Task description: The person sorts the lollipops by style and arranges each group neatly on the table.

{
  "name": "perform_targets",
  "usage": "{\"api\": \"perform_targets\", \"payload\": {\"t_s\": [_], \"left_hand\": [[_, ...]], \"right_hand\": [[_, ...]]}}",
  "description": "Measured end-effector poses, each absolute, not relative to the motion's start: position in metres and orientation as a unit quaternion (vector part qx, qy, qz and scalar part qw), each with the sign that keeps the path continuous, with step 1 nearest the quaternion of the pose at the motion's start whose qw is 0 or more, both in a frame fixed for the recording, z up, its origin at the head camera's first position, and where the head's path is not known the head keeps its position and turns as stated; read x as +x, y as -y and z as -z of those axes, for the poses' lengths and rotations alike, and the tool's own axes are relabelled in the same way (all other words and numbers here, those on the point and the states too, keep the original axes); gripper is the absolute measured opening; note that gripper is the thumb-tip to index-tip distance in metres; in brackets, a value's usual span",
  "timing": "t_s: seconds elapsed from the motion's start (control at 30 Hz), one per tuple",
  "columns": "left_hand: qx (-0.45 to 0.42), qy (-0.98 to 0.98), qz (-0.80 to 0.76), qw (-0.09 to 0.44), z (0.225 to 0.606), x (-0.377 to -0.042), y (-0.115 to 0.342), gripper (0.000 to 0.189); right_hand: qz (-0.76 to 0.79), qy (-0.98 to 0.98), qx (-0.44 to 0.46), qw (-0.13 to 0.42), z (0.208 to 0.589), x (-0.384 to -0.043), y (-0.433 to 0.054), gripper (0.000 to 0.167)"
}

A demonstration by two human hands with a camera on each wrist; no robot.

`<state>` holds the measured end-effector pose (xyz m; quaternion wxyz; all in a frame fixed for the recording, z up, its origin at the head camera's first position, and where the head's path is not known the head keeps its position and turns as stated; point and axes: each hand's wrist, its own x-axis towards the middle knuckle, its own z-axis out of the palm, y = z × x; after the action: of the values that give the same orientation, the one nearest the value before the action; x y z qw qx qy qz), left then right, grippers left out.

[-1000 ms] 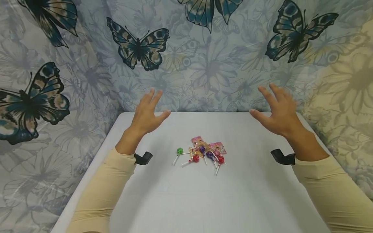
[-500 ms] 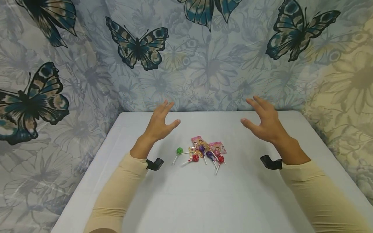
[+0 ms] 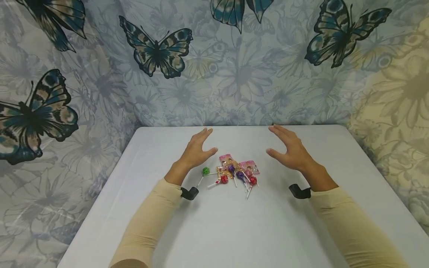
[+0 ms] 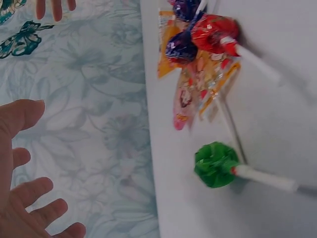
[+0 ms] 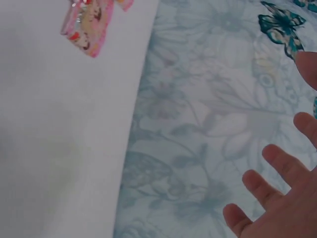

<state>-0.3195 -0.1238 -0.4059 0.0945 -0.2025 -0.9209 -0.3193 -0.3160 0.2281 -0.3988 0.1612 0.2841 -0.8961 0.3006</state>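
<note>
In the head view a small heap of lollipops and candy packets lies mid-table. A green lollipop (image 3: 206, 171) is at its left, a red lollipop (image 3: 223, 179) in front, purple lollipops (image 3: 231, 169) in the middle and another red lollipop (image 3: 253, 180) at the right. Pink packets (image 3: 249, 166) and orange-printed wrappers (image 4: 210, 69) lie among them. My left hand (image 3: 196, 150) is held over the table left of the heap, fingers spread, holding nothing. To the right of the heap, my right hand (image 3: 289, 150) is likewise spread, its palm facing inward and holding nothing.
The white table (image 3: 214, 230) ends at a back edge against a cloth (image 3: 241, 74) printed with flowers and butterflies. The same kind of cloth hangs on both sides. Black camera mounts (image 3: 190, 193) sit on both wrists.
Both hands have come inward and lower, closer to the candy from either side. The lollipops and packets stay where they were.
</note>
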Motion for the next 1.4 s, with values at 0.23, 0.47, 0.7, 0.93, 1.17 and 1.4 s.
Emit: {"api": "perform_targets", "payload": {"t_s": [0.23, 0.47, 0.7, 0.93, 1.17, 1.4], "left_hand": [[-0.188, 0.924, 0.326, 0.065, 0.423, -0.324, 0.117, 0.069], [-0.186, 0.923, 0.334, 0.045, 0.440, -0.330, 0.112, 0.067], [-0.188, 0.926, 0.324, 0.034, 0.458, -0.334, 0.105, 0.066], [-0.193, 0.924, 0.330, 0.012, 0.470, -0.330, 0.098, 0.064], [-0.181, 0.925, 0.333, -0.002, 0.481, -0.330, 0.096, 0.062], [-0.170, 0.925, 0.339, -0.008, 0.485, -0.332, 0.094, 0.058]], "right_hand": [[-0.304, 0.898, 0.285, 0.145, 0.415, -0.321, -0.226, 0.070], [-0.312, 0.898, 0.288, 0.113, 0.431, -0.325, -0.225, 0.069], [-0.321, 0.899, 0.292, 0.065, 0.452, -0.328, -0.220, 0.066], [-0.310, 0.898, 0.312, 0.015, 0.471, -0.327, -0.215, 0.064], [-0.305, 0.892, 0.334, -0.014, 0.480, -0.327, -0.209, 0.061], [-0.293, 0.887, 0.355, -0.015, 0.485, -0.329, -0.203, 0.055]]}}
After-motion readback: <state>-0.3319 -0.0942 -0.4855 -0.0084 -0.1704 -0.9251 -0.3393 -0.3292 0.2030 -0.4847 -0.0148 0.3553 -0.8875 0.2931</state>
